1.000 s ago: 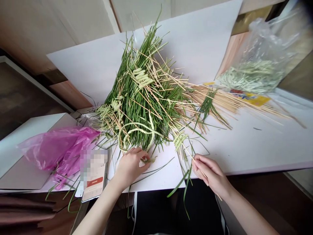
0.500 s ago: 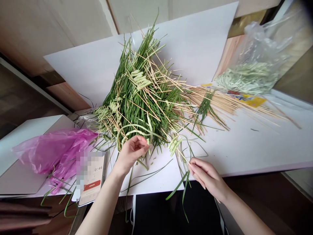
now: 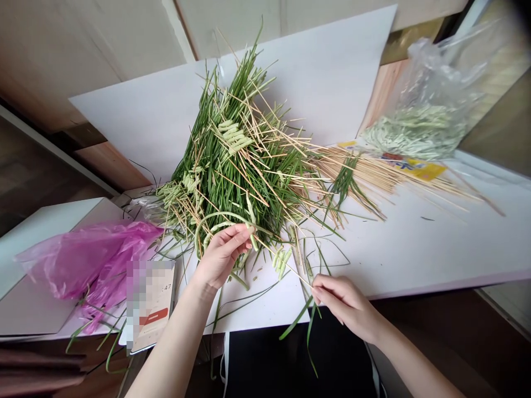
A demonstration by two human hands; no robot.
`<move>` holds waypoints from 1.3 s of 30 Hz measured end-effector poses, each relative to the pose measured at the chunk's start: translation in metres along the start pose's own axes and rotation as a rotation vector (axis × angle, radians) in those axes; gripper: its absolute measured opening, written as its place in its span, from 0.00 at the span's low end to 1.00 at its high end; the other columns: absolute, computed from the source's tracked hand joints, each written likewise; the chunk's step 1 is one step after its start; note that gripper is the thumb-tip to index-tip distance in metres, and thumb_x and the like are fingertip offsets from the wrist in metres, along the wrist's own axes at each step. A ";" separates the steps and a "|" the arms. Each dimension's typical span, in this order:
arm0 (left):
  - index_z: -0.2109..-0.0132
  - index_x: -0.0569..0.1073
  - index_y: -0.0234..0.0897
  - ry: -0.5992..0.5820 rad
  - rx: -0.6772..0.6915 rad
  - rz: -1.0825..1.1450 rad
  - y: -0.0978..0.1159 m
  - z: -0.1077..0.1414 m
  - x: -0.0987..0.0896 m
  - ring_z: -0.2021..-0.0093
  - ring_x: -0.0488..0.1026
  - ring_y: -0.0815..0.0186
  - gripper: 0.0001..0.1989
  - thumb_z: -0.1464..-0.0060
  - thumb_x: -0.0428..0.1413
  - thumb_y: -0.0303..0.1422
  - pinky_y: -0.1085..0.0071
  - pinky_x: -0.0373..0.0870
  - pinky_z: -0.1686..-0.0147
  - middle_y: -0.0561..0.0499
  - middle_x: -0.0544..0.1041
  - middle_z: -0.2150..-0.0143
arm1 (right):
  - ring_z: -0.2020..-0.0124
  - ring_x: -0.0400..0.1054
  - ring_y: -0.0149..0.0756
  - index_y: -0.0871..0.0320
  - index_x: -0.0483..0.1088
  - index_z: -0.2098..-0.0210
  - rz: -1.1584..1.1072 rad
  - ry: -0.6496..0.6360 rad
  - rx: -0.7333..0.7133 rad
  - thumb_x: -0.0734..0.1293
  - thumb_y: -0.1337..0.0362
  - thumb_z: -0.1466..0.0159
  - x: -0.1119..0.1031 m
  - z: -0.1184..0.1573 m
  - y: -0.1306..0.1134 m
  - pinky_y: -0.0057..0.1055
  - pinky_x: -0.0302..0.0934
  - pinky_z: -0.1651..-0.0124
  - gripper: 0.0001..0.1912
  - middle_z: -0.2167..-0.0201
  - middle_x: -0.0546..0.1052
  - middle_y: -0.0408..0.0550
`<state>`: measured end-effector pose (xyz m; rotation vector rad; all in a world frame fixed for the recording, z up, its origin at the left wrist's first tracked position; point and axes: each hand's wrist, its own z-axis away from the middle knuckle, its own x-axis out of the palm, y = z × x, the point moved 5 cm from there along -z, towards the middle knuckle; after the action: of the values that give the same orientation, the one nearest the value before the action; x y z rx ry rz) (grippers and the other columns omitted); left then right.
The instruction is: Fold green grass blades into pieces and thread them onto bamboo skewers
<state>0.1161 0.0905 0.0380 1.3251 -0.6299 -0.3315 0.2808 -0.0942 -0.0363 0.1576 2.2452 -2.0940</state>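
Note:
My left hand (image 3: 222, 254) pinches a pale green long bean (image 3: 250, 207), its length looping back over the hand. In my right hand (image 3: 346, 304) is a thin bamboo skewer (image 3: 299, 276), slanting up to the left. Folded bean pieces (image 3: 282, 262) are threaded side by side along it. The skewer's far end reaches the bean at my left fingertips; whether it has pierced it I cannot tell. Just beyond both hands rises a heap of green garlic chives (image 3: 219, 193) mixed with skewers, some bearing folded beans (image 3: 235, 137).
Loose skewers (image 3: 373, 171) lie to the right, with a chive bundle (image 3: 344, 179) across them. A clear bag of pale green strands (image 3: 418, 130) stands at back right. Left are a pink plastic bag (image 3: 95, 254), a white box (image 3: 50, 265) and a phone (image 3: 155, 326).
My right hand has moved left, bringing the skewer's end from clear of the bean to my left fingertips. My left hand has turned slightly, still pinching the bean.

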 end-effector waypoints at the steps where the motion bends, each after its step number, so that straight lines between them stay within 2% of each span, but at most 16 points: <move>1: 0.65 0.83 0.35 -0.002 -0.002 0.002 0.000 0.000 0.000 0.73 0.70 0.75 0.10 0.54 0.72 0.35 0.81 0.70 0.71 0.53 0.77 0.71 | 0.85 0.50 0.26 0.55 0.61 0.72 0.001 0.000 0.001 0.58 0.50 0.24 0.000 0.000 0.000 0.28 0.46 0.78 0.23 0.82 0.56 0.34; 6: 0.65 0.84 0.36 -0.010 -0.005 0.011 0.000 0.000 0.001 0.74 0.70 0.76 0.11 0.55 0.73 0.35 0.81 0.70 0.72 0.52 0.80 0.68 | 0.84 0.50 0.25 0.55 0.61 0.72 0.014 -0.002 0.003 0.58 0.52 0.24 0.000 0.000 0.001 0.28 0.46 0.78 0.22 0.80 0.58 0.35; 10: 0.68 0.82 0.35 -0.026 -0.019 0.012 0.003 -0.001 0.003 0.73 0.72 0.75 0.10 0.54 0.72 0.35 0.81 0.71 0.71 0.54 0.77 0.73 | 0.84 0.50 0.25 0.55 0.62 0.72 0.004 -0.004 0.004 0.59 0.52 0.24 0.000 0.000 0.000 0.28 0.46 0.78 0.22 0.80 0.58 0.35; 16: 0.71 0.78 0.34 -0.036 -0.031 0.015 0.005 0.000 0.004 0.76 0.72 0.75 0.11 0.55 0.73 0.33 0.81 0.71 0.73 0.56 0.75 0.75 | 0.85 0.49 0.26 0.55 0.62 0.73 -0.015 -0.003 0.015 0.59 0.49 0.25 0.000 0.000 -0.002 0.28 0.41 0.80 0.23 0.83 0.54 0.34; 23: 0.70 0.79 0.34 -0.034 -0.023 -0.006 0.005 0.000 0.002 0.76 0.72 0.76 0.12 0.57 0.74 0.34 0.81 0.73 0.72 0.56 0.76 0.74 | 0.83 0.49 0.25 0.56 0.60 0.73 -0.019 -0.034 0.034 0.59 0.47 0.25 0.000 -0.001 -0.005 0.27 0.41 0.80 0.25 0.80 0.56 0.35; 31: 0.71 0.81 0.34 -0.013 -0.011 -0.055 0.006 -0.003 -0.001 0.75 0.70 0.78 0.12 0.59 0.75 0.33 0.84 0.70 0.73 0.56 0.75 0.75 | 0.84 0.47 0.25 0.55 0.58 0.73 -0.015 -0.059 0.055 0.59 0.48 0.25 0.000 0.000 -0.004 0.27 0.43 0.79 0.24 0.81 0.55 0.34; 39: 0.71 0.82 0.35 -0.024 -0.009 -0.088 0.004 -0.001 -0.005 0.74 0.69 0.77 0.11 0.59 0.75 0.34 0.82 0.68 0.72 0.55 0.75 0.74 | 0.84 0.48 0.24 0.56 0.58 0.73 -0.025 -0.060 0.068 0.59 0.48 0.25 -0.001 -0.001 -0.004 0.27 0.41 0.79 0.24 0.80 0.56 0.34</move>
<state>0.1123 0.0955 0.0400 1.3446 -0.5912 -0.4216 0.2816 -0.0938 -0.0318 0.0693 2.1555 -2.1584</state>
